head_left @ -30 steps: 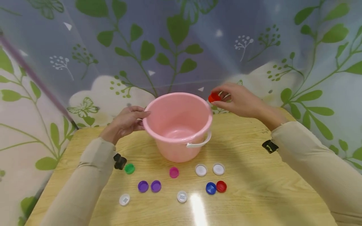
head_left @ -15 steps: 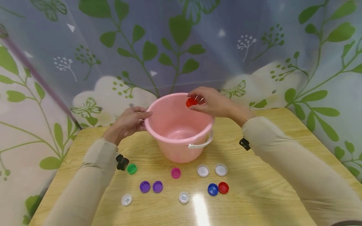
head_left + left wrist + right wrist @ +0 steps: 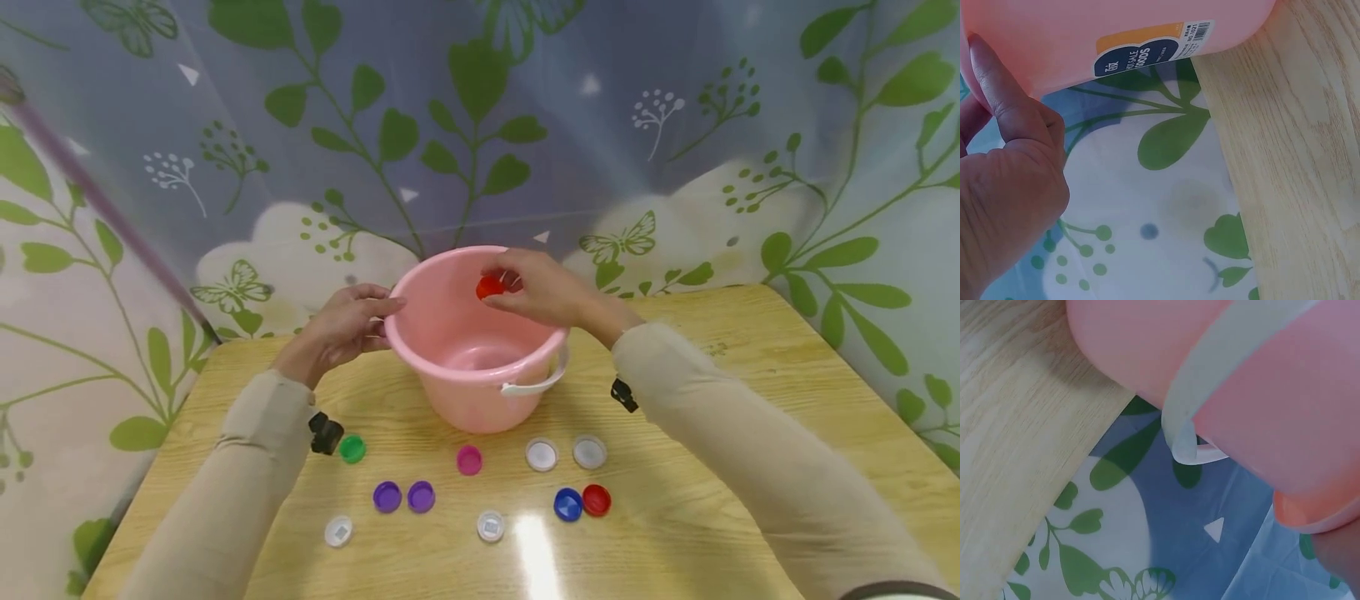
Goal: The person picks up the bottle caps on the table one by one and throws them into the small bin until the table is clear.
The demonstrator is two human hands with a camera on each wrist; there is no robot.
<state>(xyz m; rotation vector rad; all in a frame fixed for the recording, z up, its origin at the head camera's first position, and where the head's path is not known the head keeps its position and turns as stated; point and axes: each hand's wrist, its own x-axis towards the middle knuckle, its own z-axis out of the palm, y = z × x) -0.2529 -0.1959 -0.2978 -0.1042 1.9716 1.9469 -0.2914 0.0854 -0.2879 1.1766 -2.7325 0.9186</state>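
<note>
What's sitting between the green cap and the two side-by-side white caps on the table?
In the head view, one pink cap lies between them.

L arm (image 3: 232, 467) extends fr. near left – L hand (image 3: 341, 329) w/ thumb on top, fingers curled under, gripping. R arm (image 3: 750, 433) slants in fr. near right – R hand (image 3: 547, 289) knuckles up, thumb & fingers pinching.
</note>
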